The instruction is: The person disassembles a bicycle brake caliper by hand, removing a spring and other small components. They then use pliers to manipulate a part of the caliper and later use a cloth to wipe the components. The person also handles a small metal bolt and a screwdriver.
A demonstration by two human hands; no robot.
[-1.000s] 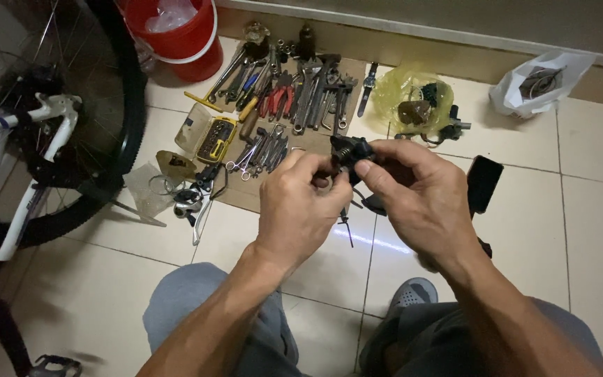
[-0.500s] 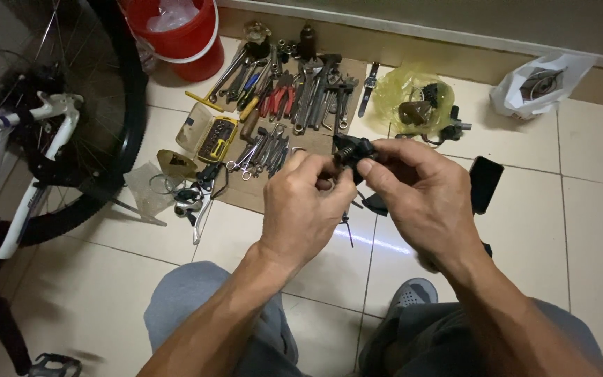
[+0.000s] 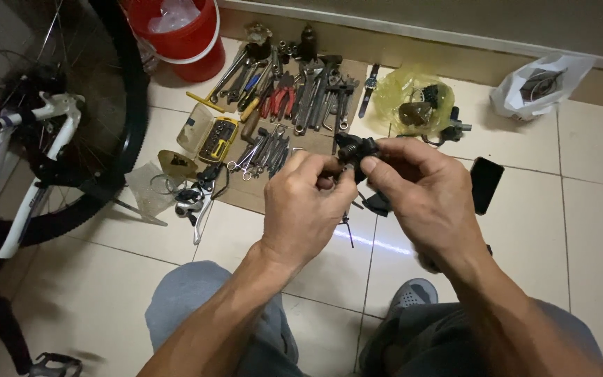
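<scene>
At the centre of the frame, the left hand (image 3: pixel 306 209) and the right hand (image 3: pixel 423 199) meet, fingertips of both pinched on a small black bicycle part (image 3: pixel 354 149) held above the tiled floor (image 3: pixel 594 209). Behind them, spanners and pliers (image 3: pixel 294 98) lie spread on cardboard. A red bucket (image 3: pixel 186 49) stands at upper left beside a bicycle wheel (image 3: pixel 99 126); a black phone (image 3: pixel 486 184) lies right of the hands.

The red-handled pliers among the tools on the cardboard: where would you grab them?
Probably by the two red handles of the red-handled pliers, coming from above on the near side. They lie flat on the cardboard sheet, handles spread towards the person, jaws pointing at the wall among grey metal wrenches.
</scene>
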